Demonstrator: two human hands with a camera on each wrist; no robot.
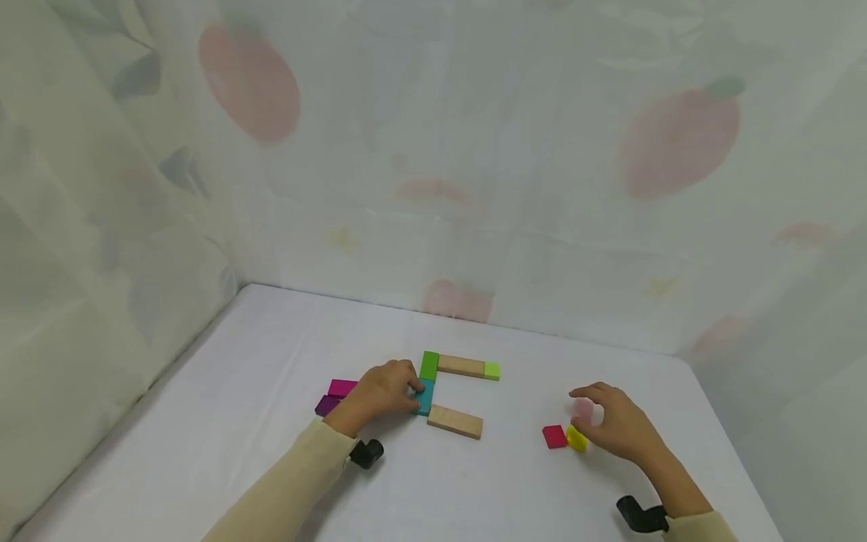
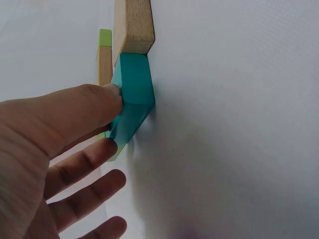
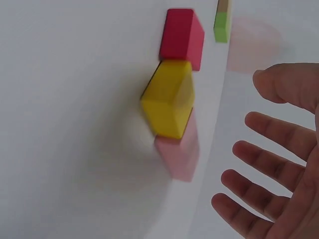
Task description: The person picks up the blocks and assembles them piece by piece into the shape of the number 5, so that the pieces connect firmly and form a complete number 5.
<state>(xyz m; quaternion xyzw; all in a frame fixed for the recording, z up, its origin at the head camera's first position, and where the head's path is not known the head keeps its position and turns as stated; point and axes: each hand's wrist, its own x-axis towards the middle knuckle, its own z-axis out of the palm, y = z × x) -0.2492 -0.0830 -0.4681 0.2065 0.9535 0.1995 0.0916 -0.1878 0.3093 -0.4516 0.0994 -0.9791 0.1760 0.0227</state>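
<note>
My left hand (image 1: 384, 390) pinches a teal block (image 1: 424, 397) between thumb and fingers, its other fingers spread apart. In the left wrist view the teal block (image 2: 135, 82) meets the end of a plain wooden block (image 2: 137, 25). A green block (image 1: 430, 365) sits at its far end in the head view. My right hand (image 1: 615, 423) hovers beside a yellow block (image 1: 576, 439) and a pale pink block (image 1: 582, 409), holding nothing. In the right wrist view its fingers are spread, and the yellow block (image 3: 169, 99) stands between a red block (image 3: 182, 37) and the pink one (image 3: 180, 154).
Another wooden block (image 1: 461, 366) runs right from the green one, with a lime block (image 1: 491, 370) at its end. A magenta block (image 1: 342, 388) and a purple block (image 1: 327, 406) lie left of my left hand. Patterned cloth (image 1: 433, 150) hangs behind the white table (image 1: 515, 497).
</note>
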